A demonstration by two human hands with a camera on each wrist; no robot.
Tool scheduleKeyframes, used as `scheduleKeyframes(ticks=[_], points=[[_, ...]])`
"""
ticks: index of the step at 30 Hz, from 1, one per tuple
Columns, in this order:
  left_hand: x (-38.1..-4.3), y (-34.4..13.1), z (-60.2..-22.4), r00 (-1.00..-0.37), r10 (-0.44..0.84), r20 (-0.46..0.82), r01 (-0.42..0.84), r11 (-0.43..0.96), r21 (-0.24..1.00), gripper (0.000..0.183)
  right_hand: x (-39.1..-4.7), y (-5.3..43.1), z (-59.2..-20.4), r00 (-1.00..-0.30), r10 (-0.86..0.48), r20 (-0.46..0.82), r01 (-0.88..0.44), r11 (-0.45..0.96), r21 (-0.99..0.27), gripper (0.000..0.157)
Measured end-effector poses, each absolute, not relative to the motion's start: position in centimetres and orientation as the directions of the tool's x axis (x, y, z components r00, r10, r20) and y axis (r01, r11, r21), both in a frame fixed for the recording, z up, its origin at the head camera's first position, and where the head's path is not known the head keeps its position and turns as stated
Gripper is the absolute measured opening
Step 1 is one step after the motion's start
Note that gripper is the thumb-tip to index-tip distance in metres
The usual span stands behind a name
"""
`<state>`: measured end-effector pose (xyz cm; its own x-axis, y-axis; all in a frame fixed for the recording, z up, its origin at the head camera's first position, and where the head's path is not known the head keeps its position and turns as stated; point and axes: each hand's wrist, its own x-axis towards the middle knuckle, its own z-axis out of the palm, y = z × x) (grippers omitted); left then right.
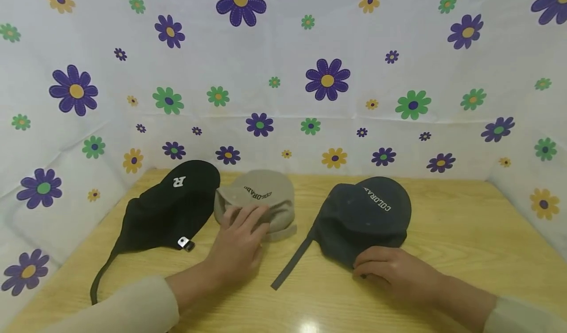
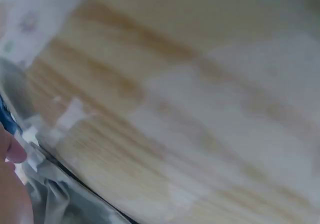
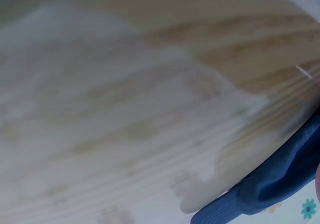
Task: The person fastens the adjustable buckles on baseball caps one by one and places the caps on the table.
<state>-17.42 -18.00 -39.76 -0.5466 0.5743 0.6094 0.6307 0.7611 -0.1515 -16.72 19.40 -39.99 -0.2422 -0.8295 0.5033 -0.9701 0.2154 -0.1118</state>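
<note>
On the table's left half lies a beige cap with dark "COLORADO" lettering. My left hand rests on its lower front with the fingers spread. To the right is a navy cap with white lettering, its strap trailing toward the front. My right hand pinches the near edge of that cap, thumb and fingers together. In the left wrist view, greyish fabric and a fingertip show at the left edge. The right wrist view catches blue cap fabric at lower right.
A black cap with a white "R" lies on its side left of the beige one, its strap hanging toward the near edge. Behind the wooden table hangs a white flowered cloth, which also lines both sides.
</note>
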Motion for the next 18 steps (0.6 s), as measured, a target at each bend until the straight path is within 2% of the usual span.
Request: scheduleKeyframes(ticks=[3,6,8,11,14,18], points=[[-17.3,-17.1,-39.8,-0.472,0.635,0.612,0.711,0.684,-0.163,0.037,-16.5,19.0,-40.1,-0.213,-0.835,0.507,-0.977,0.187,-0.103,0.036],[-17.1,-16.3,-39.9,-0.438,0.675,0.593,0.764,0.628,-0.15,0.035,-16.4,18.6,-40.1,-0.183,-0.838,0.513,-0.983,0.161,-0.088,0.024],[-16.9,-15.7,-40.1,-0.44,0.681,0.585,0.791,0.602,-0.105,0.029,-16.3,18.3,-40.1,-0.165,-0.839,0.519,-0.986,0.145,-0.08,0.02],[-16.8,-14.8,-40.3,-0.458,0.668,0.587,0.81,0.585,-0.034,0.026,-16.1,18.0,-40.1,-0.168,-0.837,0.522,-0.986,0.14,-0.092,0.026],[-16.7,-14.0,-40.4,-0.477,0.654,0.588,0.821,0.57,0.032,0.028,-15.9,17.7,-40.1,-0.192,-0.836,0.514,-0.981,0.151,-0.12,0.035],[-16.9,-13.4,-40.3,-0.493,0.657,0.57,0.821,0.569,0.053,0.028,-15.7,17.5,-39.9,-0.223,-0.832,0.509,-0.974,0.177,-0.138,0.034]])
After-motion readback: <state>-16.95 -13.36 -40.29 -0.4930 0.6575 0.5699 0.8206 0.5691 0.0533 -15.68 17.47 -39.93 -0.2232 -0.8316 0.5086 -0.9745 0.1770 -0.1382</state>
